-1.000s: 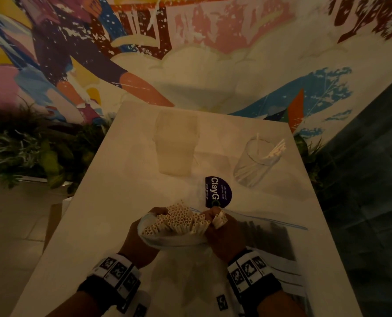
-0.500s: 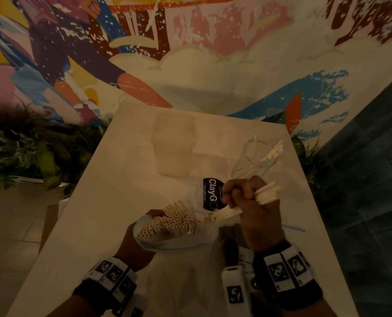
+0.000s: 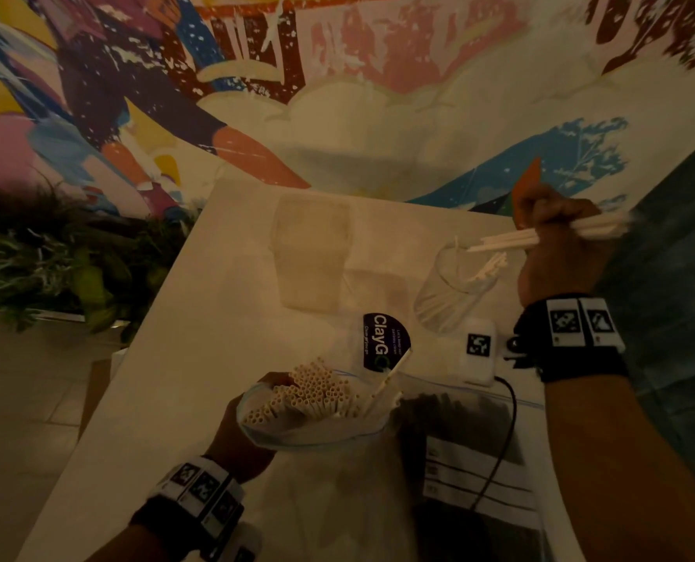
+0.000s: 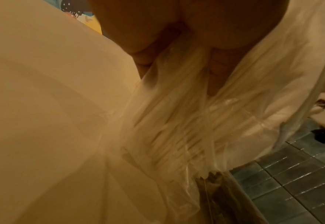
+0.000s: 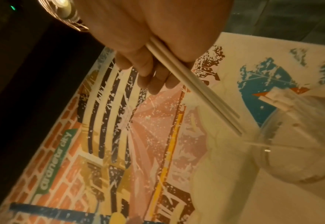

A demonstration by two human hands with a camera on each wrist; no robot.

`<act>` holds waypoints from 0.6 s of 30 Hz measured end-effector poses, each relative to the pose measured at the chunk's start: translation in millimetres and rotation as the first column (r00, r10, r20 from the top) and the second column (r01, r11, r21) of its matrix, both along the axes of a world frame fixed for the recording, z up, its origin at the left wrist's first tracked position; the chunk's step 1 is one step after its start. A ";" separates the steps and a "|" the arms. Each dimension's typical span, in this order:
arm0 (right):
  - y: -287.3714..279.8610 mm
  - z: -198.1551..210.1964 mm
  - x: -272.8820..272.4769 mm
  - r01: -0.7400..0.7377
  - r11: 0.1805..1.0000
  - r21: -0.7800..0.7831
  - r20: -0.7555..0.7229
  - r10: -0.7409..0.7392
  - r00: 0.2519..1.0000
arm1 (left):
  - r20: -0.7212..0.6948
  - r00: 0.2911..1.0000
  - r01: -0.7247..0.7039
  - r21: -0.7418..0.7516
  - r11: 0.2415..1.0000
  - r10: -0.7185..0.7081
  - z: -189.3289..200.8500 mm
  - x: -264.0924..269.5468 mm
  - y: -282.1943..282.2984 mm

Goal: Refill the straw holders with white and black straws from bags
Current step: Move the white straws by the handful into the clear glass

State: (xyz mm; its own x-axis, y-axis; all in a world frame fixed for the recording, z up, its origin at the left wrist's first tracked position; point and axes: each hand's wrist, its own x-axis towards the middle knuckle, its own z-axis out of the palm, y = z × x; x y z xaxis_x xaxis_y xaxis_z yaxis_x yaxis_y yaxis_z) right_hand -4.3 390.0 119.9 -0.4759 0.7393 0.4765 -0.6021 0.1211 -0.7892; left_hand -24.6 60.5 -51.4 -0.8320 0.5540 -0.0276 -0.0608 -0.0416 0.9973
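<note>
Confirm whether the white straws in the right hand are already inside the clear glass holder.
No: the right hand holds the white straws level above the clear glass holder, their tips over its rim.

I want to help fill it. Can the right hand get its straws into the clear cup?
Probably yes: the right hand holds white straws just above the clear cup, whose open mouth faces them, nothing between.

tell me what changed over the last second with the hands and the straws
The right hand pulled a few white straws out of the bag and carried them up and right, over the clear holder. The left hand still holds the bag open; the holder hasn't moved.
</note>
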 end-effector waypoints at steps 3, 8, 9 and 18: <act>9.2 -15.9 -13.1 0.111 0.993 0.033 0.200 -0.116 0.973 | 0.051 0.999 -0.018 0.036 0.999 0.016 -2.5 -1.1 -0.1; 25.0 -39.2 -25.2 0.225 0.964 0.138 0.375 -0.261 0.890 | 0.006 1.000 0.007 -0.028 1.000 -0.006 4.0 1.9 -0.4; 27.3 -40.0 -25.7 0.243 0.958 0.154 0.402 -0.285 0.870 | 0.005 1.000 0.013 -0.029 0.999 -0.013 4.4 1.9 0.0; 46.1 -53.5 -27.1 0.106 0.884 0.456 0.849 -0.467 0.245 | 0.053 0.998 -0.029 -0.002 1.000 0.029 2.2 -0.2 -0.4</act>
